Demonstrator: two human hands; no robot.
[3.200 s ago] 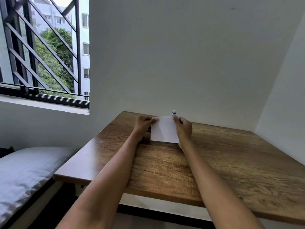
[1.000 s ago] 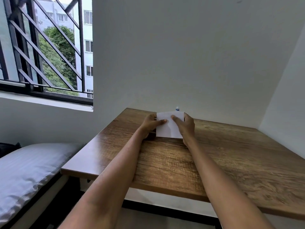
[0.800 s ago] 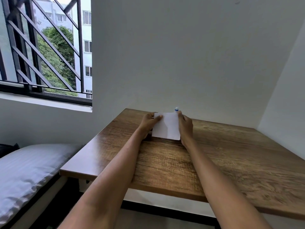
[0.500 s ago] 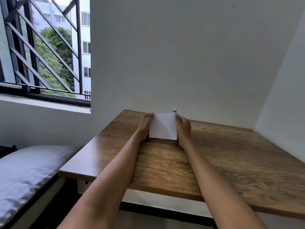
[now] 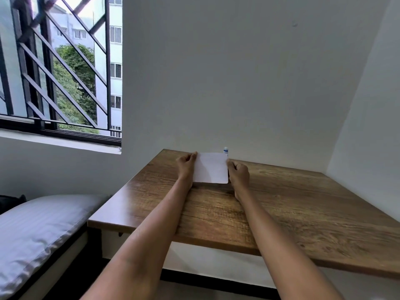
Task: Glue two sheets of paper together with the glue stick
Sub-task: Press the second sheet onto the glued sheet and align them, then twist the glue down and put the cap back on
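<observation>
Centrally in the frame, the left hand point(image 5: 185, 166) and right hand point(image 5: 238, 173) are pinching the opposite side edges of the white paper point(image 5: 210, 167), holding it over the far part of the wooden table point(image 5: 303, 208). Just behind the paper's upper right corner, the glue stick point(image 5: 225, 150) is standing upright near the wall.

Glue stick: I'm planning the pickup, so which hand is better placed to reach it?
Probably the right hand. The glue stick stands behind the paper's far right corner, just beyond that hand's fingertips. The left hand holds the opposite edge and would have to cross over the paper.
</observation>
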